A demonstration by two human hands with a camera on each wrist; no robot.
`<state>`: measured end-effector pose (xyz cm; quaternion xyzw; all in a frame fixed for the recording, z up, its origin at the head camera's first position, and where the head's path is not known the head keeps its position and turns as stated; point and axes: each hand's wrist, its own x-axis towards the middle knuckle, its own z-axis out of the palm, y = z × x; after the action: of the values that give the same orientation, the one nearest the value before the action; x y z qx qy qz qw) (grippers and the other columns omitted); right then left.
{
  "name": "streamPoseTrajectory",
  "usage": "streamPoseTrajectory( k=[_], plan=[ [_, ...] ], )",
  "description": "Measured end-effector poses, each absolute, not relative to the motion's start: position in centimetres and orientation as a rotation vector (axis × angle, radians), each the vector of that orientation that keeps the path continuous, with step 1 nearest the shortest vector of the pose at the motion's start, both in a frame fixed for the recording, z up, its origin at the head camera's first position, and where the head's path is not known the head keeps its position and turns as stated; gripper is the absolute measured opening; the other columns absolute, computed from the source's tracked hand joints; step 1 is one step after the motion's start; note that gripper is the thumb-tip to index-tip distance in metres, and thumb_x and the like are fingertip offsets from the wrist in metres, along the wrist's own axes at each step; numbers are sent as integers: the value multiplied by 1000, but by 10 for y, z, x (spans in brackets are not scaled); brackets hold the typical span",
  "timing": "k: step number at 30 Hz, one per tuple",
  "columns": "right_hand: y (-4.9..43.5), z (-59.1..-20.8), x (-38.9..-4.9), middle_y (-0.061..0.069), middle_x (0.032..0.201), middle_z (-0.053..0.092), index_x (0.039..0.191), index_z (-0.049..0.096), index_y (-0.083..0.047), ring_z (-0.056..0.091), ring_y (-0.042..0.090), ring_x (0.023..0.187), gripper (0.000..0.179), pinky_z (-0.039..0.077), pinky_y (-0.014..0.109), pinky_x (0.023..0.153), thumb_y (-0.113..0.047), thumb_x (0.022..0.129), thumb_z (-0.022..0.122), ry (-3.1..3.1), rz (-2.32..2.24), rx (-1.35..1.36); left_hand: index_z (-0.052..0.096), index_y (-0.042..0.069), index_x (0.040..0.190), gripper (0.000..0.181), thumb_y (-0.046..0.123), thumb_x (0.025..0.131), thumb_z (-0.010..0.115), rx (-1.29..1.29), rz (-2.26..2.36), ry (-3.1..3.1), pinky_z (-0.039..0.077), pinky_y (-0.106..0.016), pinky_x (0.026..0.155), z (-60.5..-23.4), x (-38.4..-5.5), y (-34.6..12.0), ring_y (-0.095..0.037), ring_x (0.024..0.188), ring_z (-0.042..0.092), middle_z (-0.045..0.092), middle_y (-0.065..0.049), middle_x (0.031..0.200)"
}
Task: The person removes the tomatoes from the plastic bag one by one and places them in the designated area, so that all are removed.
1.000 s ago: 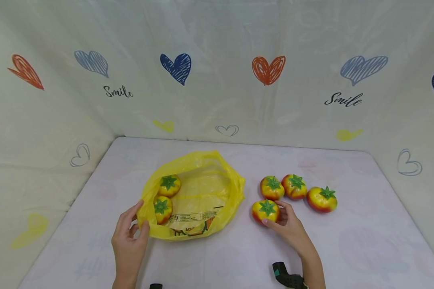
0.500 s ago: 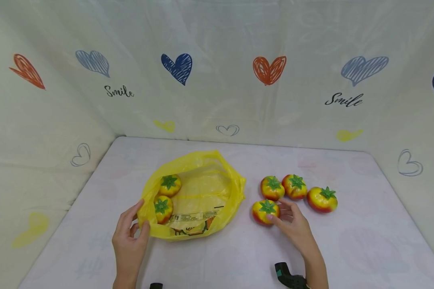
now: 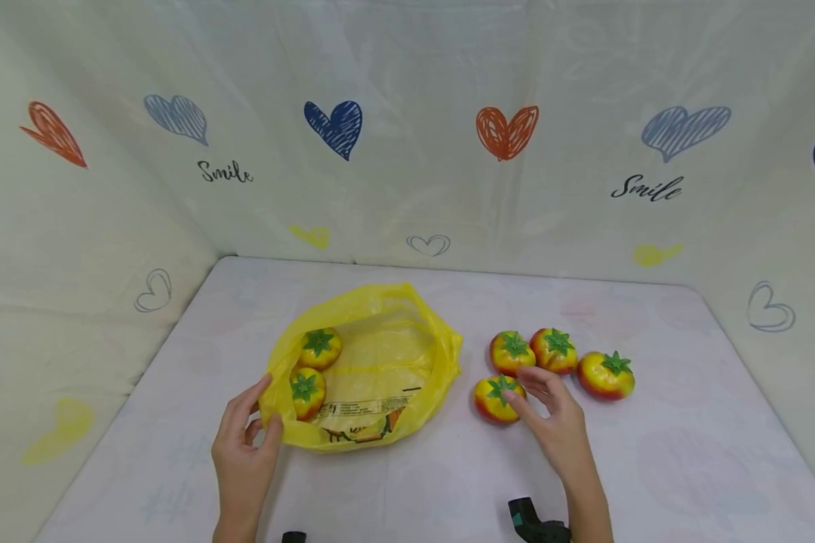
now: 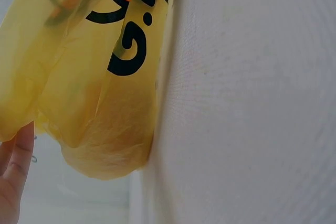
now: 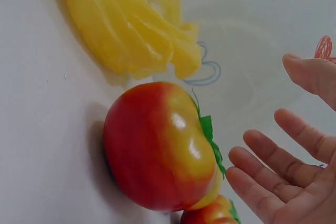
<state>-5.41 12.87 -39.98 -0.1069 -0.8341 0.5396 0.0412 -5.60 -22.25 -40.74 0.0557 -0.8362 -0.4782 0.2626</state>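
Observation:
My left hand (image 3: 244,445) holds the left rim of a yellow plastic bag (image 3: 373,302) between thumb and fingers; the left wrist view shows the bag's printed side (image 4: 79,77). Inside the bag, along its left side, lie two yellow-red tomatoes with green star-shaped tops, a rear tomato (image 3: 321,348) and a front tomato (image 3: 309,396). My right hand (image 3: 550,415) hovers over the right side of a loose tomato (image 3: 494,403). The right wrist view shows that hand's fingers (image 5: 262,182) spread and apart from the red-yellow tomato (image 5: 157,145).
Behind and right of the nearest loose tomato sit three more: a left one (image 3: 509,354), a middle one (image 3: 553,353) and a right one (image 3: 606,375). A white table (image 3: 407,498) bears everything. A curtain with printed hearts (image 3: 407,151) stands behind.
My right hand has come off the nearest loose tomato, rising slightly with its fingers lifted above it. That tomato stays in place. The left hand and the bag have hardly moved.

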Motion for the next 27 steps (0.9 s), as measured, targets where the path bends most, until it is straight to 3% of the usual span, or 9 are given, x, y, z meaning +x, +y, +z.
streamPoseTrajectory(
  k=[1,8,17,23,27],
  plan=[
    [127,-398,-54,7,124,55,123,52,-9,52,19,117,47,40,12,96,-31,84,67,-2548,1660,-319,60,10,125,54,-15,76,60,153,-1291,-2264,41,0,72,-407,-56,-222,2,92,49,54,7,115],
    [113,-390,-55,7,121,57,121,54,-9,54,20,114,45,35,42,106,-29,83,69,-2533,1690,-229,60,11,125,55,-16,76,60,170,-1306,-2267,41,1,72,-408,-56,-222,0,93,49,53,11,114],
    [91,-385,-59,1,120,60,117,57,-16,57,20,114,41,42,43,100,-28,81,72,-2553,1693,-141,60,11,125,55,-16,76,59,165,-1294,-2267,41,1,72,-408,-57,-222,0,92,49,54,8,114],
    [75,-384,-59,2,117,60,116,59,-12,57,19,112,42,45,42,97,-25,79,73,-2531,1718,-4,60,12,125,56,-16,76,59,187,-1281,-2279,41,0,71,-407,-56,-222,1,92,49,55,4,114],
    [67,-384,-58,-2,119,58,116,60,-14,55,18,113,43,42,49,98,-26,78,74,-2524,1793,26,60,12,124,56,-16,76,59,182,-1279,-2274,41,1,72,-408,-56,-222,1,92,49,56,3,114]
  ],
)
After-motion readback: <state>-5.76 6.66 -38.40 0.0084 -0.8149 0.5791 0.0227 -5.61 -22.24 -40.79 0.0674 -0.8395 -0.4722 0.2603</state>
